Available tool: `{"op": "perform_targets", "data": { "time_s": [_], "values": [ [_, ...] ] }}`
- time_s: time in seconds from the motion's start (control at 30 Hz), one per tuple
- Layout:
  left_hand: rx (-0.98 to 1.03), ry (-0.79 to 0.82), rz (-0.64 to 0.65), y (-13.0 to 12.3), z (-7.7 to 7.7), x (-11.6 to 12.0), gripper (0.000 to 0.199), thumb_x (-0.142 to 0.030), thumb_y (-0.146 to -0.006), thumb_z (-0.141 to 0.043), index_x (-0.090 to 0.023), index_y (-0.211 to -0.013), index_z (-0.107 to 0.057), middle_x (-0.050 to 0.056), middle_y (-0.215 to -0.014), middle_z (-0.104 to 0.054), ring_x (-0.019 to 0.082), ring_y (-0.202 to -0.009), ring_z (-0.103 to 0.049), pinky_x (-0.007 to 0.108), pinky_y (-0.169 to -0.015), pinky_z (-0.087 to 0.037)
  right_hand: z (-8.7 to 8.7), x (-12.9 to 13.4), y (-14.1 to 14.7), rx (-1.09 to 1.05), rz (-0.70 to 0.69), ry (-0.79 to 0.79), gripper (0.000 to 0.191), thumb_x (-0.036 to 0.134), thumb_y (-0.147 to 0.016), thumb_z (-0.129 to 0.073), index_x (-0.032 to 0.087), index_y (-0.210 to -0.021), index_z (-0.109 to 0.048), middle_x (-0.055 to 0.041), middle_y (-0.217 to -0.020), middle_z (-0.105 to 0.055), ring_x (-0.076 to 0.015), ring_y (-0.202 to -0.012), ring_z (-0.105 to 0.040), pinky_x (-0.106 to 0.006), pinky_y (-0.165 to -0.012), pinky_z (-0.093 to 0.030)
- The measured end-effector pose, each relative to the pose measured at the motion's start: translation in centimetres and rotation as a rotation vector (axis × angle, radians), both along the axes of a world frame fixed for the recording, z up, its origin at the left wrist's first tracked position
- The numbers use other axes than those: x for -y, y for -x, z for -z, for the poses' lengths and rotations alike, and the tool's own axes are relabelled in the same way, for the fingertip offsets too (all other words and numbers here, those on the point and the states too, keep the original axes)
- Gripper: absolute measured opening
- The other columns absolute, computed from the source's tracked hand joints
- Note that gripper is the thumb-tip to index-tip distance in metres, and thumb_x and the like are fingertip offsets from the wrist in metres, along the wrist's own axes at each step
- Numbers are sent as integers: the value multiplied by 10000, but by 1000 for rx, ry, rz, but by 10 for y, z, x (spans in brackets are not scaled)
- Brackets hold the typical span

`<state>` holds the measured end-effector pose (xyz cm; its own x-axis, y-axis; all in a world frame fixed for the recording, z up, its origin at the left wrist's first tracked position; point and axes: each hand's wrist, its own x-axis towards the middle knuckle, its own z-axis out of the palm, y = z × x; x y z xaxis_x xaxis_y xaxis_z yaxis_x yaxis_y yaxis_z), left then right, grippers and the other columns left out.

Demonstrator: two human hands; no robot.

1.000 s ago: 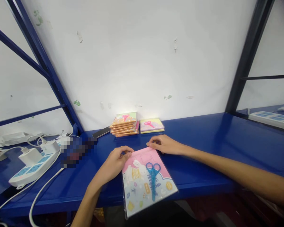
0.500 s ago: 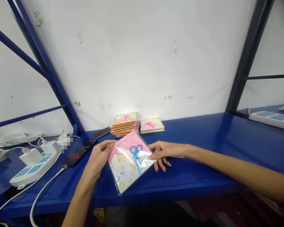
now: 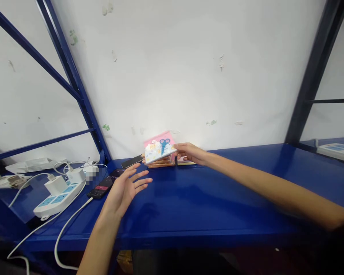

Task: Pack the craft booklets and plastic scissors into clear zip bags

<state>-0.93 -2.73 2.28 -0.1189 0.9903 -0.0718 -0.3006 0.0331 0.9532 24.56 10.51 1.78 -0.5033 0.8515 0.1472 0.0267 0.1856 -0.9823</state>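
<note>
The right hand (image 3: 189, 153) pinches the right edge of a clear-wrapped pink scissors packet (image 3: 159, 148), which tilts just over a stack of orange-edged booklets (image 3: 159, 162); I can't tell whether they touch. The left hand (image 3: 124, 189) hangs spread open, fingers apart and holding nothing, just beside a lit smartphone (image 3: 101, 186) on the blue metal surface (image 3: 218, 198), with a white power strip (image 3: 59, 200) farther left.
</note>
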Motion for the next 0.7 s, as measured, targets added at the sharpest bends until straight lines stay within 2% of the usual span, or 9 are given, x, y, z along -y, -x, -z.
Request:
{"op": "perform_targets", "data": {
  "time_s": [0.1, 0.2, 0.27, 0.3, 0.37, 0.47, 0.57, 0.63, 0.7],
  "values": [
    [-47, -26, 53, -3, -1, 5, 426, -190, -905, -559, -158, -1328, -529, 128, -1002, -728, 215, -727, -750, 285, -634, -561, 7, -18, 7, 64, 74, -34, 461, 430, -956, -618, 132, -1300, -540, -136, -1061, -754, -141, -745, -698, -203, -531, -464],
    [-100, -42, 90, -5, 0, 7, 368, -205, -911, -560, -170, -1277, -540, 92, -961, -726, 190, -693, -732, 268, -619, -542, 22, -15, 8, 165, 165, -113, 795, 414, -927, -645, 145, -1537, -212, -95, -962, -766, -169, -722, -709, -223, -523, -462],
    [-127, -47, 97, -6, 1, 8, 332, -207, -917, -556, -175, -1248, -542, 77, -953, -719, 176, -680, -722, 256, -611, -529, 28, -8, 6, 217, 219, -195, 861, 406, -927, -640, 185, -1571, -112, -56, -923, -758, -170, -675, -691, -237, -532, -458],
    [-137, -46, 98, -6, 1, 8, 321, -206, -921, -552, -175, -1241, -543, 72, -950, -716, 170, -674, -717, 250, -607, -522, 28, -4, 4, 267, 246, -278, 818, 398, -937, -626, 212, -1570, -144, -41, -917, -752, -168, -666, -681, -245, -552, -458],
    [-150, -44, 98, -6, 1, 8, 312, -209, -929, -543, -174, -1239, -542, 68, -951, -709, 160, -669, -707, 242, -601, -512, 26, 4, -2, 442, 303, -539, 601, 374, -967, -579, 252, -1507, -343, -35, -931, -741, -180, -720, -676, -272, -638, -465],
    [-167, -53, 108, -6, 1, 7, 308, -217, -934, -539, -173, -1239, -546, 62, -950, -702, 149, -665, -693, 236, -599, -501, 22, 9, -17, 721, 340, -897, 291, 329, -980, -537, 211, -1227, -636, -104, -1027, -724, -254, -932, -665, -349, -793, -464],
    [-178, -68, 120, -6, 3, 6, 301, -224, -928, -551, -171, -1224, -552, 56, -940, -697, 143, -658, -683, 233, -596, -493, 25, 10, -29, 789, 288, -974, 240, 293, -977, -533, 179, -1111, -695, -150, -1105, -700, -292, -1043, -631, -400, -870, -469],
    [-182, -65, 124, -6, 4, 6, 298, -228, -921, -560, -167, -1213, -557, 53, -933, -695, 140, -655, -679, 231, -597, -489, 30, 10, -30, 814, 227, -1051, 250, 269, -987, -519, 186, -1141, -698, -150, -1168, -683, -288, -1122, -603, -419, -944, -459],
    [-187, -58, 126, -6, 6, 5, 298, -232, -915, -566, -165, -1205, -561, 50, -925, -694, 137, -653, -677, 230, -598, -486, 32, 10, -20, 833, 171, -1204, 279, 259, -993, -518, 191, -1201, -691, -167, -1304, -627, -303, -1262, -529, -451, -1039, -414]
  ]
}}
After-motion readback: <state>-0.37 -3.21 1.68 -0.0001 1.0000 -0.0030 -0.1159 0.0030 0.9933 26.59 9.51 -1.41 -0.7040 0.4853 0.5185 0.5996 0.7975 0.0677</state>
